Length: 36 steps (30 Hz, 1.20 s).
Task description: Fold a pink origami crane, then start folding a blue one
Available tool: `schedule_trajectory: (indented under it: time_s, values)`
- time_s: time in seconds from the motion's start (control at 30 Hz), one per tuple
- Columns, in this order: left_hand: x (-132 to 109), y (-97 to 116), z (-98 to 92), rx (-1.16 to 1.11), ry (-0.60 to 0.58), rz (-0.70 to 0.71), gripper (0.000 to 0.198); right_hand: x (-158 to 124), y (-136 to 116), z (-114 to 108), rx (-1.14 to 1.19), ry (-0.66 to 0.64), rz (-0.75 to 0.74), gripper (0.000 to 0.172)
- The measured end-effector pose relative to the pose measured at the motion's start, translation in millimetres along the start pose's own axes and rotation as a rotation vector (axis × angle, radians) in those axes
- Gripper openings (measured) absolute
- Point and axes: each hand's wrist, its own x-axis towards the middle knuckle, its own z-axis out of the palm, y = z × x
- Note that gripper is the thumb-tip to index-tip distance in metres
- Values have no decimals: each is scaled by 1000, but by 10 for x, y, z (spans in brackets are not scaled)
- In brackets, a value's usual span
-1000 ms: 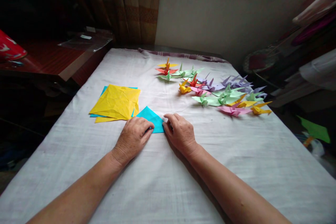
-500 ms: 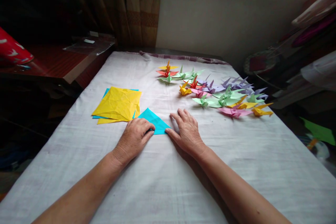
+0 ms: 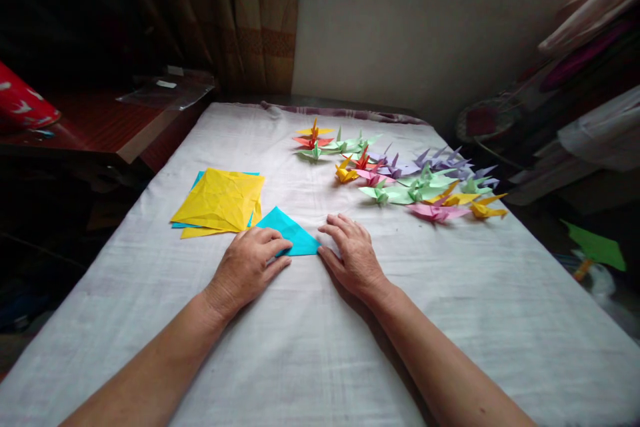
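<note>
A blue sheet of origami paper (image 3: 293,235), folded into a triangle, lies flat on the white cloth in the middle of the head view. My left hand (image 3: 250,257) holds its left part down with curled fingers, the thumb along the lower edge; that corner is hidden under the hand. At the triangle's right corner rests the thumb tip of my right hand (image 3: 353,257), whose fingers are spread on the cloth and grip nothing. Just beyond my left hand is a stack of yellow square paper (image 3: 220,200) with blue sheets peeking out beneath.
Several folded paper cranes (image 3: 425,183) in green, purple, pink, red and yellow stand at the back right of the cloth-covered table (image 3: 300,360). To the left, a brown wooden desk (image 3: 90,123) carries a clear plastic bag (image 3: 170,90) and a red patterned object (image 3: 23,100).
My left hand has shifted slightly left, its thumb and forefinger now a little apart, baring more blue paper. The right hand has barely moved. The whole view has shifted slightly.
</note>
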Motion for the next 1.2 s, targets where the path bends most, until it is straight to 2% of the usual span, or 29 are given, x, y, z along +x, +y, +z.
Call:
schedule_trajectory:
  time_s: [0.17, 0.27, 0.47, 0.57, 0.63, 0.7, 0.77, 0.87, 0.93, 1.03, 1.2]
  values:
    - [38, 40, 1, 167, 64, 108, 17, 6, -12, -45, 71, -60, -120, 36]
    - [48, 53, -16, 216, 73, 149, 20, 10, 9, -31, 68, -47, -149, 37]
    - [58, 94, -23, 303, 110, 180, 23, 81, 18, -9, 51, 166, -233, 13]
    - [53, 117, -25, 262, 174, 189, 23, 115, -50, -50, 148, 280, -268, 13]
    - [40, 128, -37, 190, 246, 172, 22, 117, -94, -74, 252, 320, -236, 16]
    - [26, 139, -59, 48, 311, 98, 21, 103, -111, -80, 356, 333, -162, 39]
    - [23, 152, -88, -163, 350, -64, 18, 83, -99, -69, 420, 322, -101, 56]
    - [48, 169, -132, -558, 418, -384, 18, 63, -71, -62, 482, 280, -79, 51]
    - [74, 171, -149, -796, 456, -539, 26, 60, -77, -82, 544, 248, -69, 44]
    - [93, 171, -137, -986, 441, -621, 31, 63, -136, -128, 655, 198, -54, 41]
    - [75, 217, -53, -973, 290, -565, 23, 66, -239, -109, 745, 124, 47, 44]
